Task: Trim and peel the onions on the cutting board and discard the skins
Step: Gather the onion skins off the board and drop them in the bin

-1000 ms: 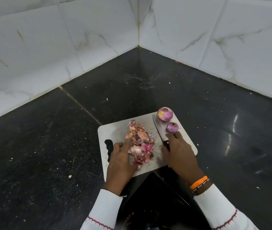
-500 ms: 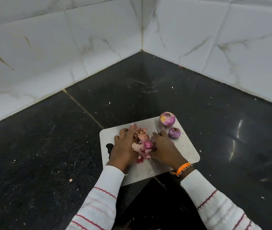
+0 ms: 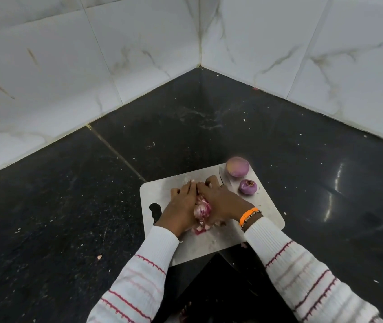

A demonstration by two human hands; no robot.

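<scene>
On the steel cutting board (image 3: 267, 213), the left hand (image 3: 181, 206) and right hand (image 3: 221, 201) cup a heap of onion skins (image 3: 201, 209) between them, fingers curled around the pile and fingertips meeting at its far side. Two peeled onions, a larger onion (image 3: 237, 166) and a smaller onion (image 3: 248, 186), sit at the board's far right corner, beside a knife blade (image 3: 222, 177) partly hidden under the right hand.

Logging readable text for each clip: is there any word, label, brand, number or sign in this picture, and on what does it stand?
None can be read.
Cutting board: bare, no print visible.
Knife: only part of the blade shows, no mark to be made out.
Orange wristband on the right hand: no lettering can be told.
Wall tiles: only veining.
</scene>
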